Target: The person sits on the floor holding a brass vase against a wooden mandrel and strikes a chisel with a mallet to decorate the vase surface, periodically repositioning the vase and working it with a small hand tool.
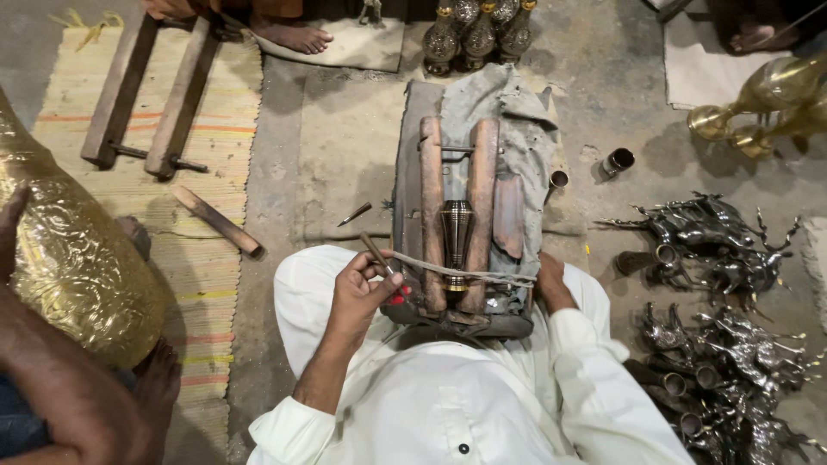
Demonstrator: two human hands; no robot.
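A small dark metal vase-shaped piece (457, 234) lies clamped between two upright wooden bars (432, 215) on a cloth-covered block (517, 155) in front of me. A pale cord (465, 274) runs across the bars' near ends. My left hand (357, 294) pinches a thin brown metal tool (374, 251) just left of the bars, close to the cord's left end. My right hand (551, 284) presses against the block's right edge where the cord ends. Its fingers are hidden, so I cannot tell whether it grips anything. White sleeves cover both my arms.
Another person's arm (60, 379) holds a large embossed golden vessel (69, 258) at the left. A second wooden clamp (146, 95) and a loose stick (215, 221) lie on a striped mat. Dark metal deer figures (715, 250) pile up on the right, near brass vases (767, 95) and small cups (618, 161).
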